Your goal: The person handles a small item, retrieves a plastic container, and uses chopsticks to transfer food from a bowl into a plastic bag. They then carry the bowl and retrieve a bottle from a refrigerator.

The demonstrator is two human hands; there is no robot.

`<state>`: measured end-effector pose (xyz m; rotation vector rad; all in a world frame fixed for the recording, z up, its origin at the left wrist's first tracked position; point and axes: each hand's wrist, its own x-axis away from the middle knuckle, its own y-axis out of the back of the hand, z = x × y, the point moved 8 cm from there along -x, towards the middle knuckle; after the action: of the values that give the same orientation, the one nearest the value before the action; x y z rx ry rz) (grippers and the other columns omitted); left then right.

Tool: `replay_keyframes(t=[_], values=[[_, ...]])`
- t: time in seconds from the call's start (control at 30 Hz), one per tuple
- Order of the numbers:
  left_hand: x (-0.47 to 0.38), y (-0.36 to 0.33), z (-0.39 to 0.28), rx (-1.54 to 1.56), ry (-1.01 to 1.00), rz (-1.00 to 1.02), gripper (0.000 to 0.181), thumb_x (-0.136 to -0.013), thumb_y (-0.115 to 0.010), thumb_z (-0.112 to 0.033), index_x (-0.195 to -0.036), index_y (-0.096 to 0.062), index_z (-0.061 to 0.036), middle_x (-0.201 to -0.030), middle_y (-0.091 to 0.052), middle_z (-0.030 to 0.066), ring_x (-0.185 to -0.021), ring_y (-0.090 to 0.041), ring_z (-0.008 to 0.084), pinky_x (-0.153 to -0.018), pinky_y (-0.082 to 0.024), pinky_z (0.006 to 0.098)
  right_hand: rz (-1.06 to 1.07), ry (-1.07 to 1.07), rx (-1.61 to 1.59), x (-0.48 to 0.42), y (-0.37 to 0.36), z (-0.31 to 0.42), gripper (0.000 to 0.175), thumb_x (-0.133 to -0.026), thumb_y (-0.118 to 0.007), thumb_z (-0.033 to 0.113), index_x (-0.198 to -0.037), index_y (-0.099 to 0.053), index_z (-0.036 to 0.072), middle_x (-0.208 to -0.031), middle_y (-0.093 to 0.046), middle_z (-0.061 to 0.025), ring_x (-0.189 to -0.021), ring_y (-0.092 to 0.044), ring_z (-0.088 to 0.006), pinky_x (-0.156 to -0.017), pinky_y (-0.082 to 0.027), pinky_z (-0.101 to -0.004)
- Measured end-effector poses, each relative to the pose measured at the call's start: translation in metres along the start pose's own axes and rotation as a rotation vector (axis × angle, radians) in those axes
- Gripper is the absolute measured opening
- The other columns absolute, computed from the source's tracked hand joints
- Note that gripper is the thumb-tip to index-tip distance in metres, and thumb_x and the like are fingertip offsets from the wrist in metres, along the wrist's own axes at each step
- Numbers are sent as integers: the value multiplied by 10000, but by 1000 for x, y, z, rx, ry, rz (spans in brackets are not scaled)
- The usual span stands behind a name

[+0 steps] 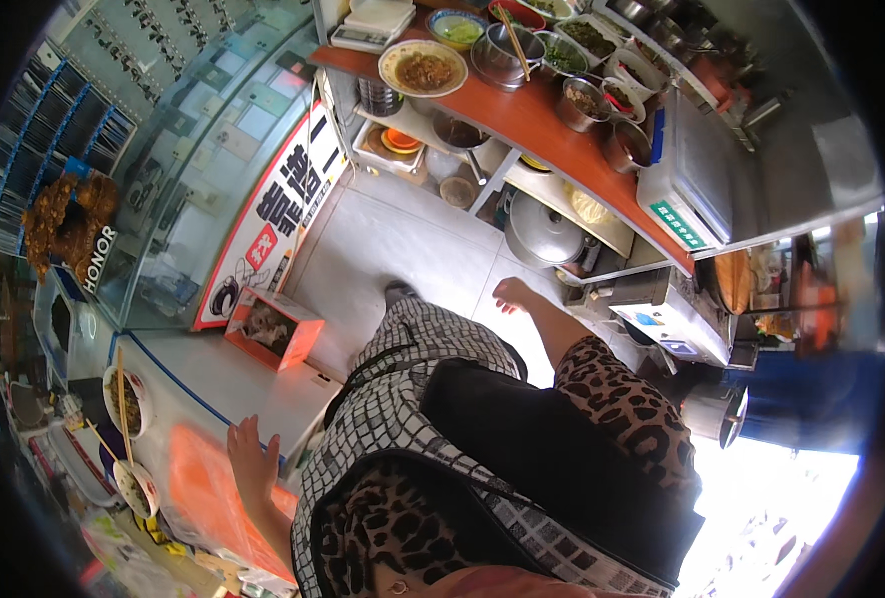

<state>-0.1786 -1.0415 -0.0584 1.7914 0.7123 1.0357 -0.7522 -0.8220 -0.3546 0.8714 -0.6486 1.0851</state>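
Note:
My left hand (253,457) is empty, its fingers spread. It hangs beside an orange plastic bag (211,486) and above the blue-trimmed edge of a grey counter (218,374); whether it touches either I cannot tell. My right hand (513,294) is held over the tiled floor (383,217) with its fingers curled in, and nothing shows in it. Nearest to that hand is a large lidded metal pot (543,224) on the low shelf. A checked apron (405,389) covers my front, and one dark shoe (398,290) shows below it.
Ahead, a red-brown counter (487,112) carries a patterned bowl of food (422,69), steel pots and a metal box (685,172). At left stand a glass display case (181,194) and an orange box (274,329). Bowls with chopsticks (125,400) rest on the grey counter.

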Motion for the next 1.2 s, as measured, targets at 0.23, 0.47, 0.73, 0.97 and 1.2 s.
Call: replay_keyframes(t=[0.23,0.47,0.73,0.97,1.2], values=[[35,-13,-93,39,212,-211,468,-913,-590,-212,-1333,-470,-45,-1335,-495,172,-1297,-374,413,-1074,-315,514,-215,-224,-251,-89,102,-49,159,-888,-573,205,-953,-603,63,-781,-662,-128,-552,-623,-238,-461,-512,-380],[0,-103,-281,410,270,-126,439,-863,-647,-108,-1276,-519,-36,-1310,-523,165,-1266,-429,389,-1074,-331,459,-230,-311,-485,-178,203,-92,201,-900,-533,245,-931,-535,47,-722,-574,-94,-547,-556,-245,-494,-497,-365],[-19,-147,-344,404,261,98,433,-904,-606,-153,-1308,-499,-38,-1292,-529,182,-1260,-429,388,-1061,-349,465,-821,-318,-880,-163,326,-160,233,-940,-445,232,-768,-354,102,-609,-365,-26,-460,-347,-159,-426,-289,-277],[-19,-270,-329,479,350,248,409,-919,-587,-176,-1292,-505,-29,-1263,-539,187,-1207,-473,360,-1031,-380,446,-1000,-5,-866,-194,440,-211,612,-880,-603,462,-1317,-423,74,-1215,-510,-188,-1145,-537,-310,-958,-454,-389],[21,-336,-341,502,255,410,429,-899,-612,-162,-1292,-501,-31,-1222,-563,177,-1179,-494,359,-1009,-396,448,-1109,5,-828,-219,496,-180,550,-713,-792,251,-1150,-475,140,-1048,-525,-71,-878,-539,-217,-753,-494,-365]])
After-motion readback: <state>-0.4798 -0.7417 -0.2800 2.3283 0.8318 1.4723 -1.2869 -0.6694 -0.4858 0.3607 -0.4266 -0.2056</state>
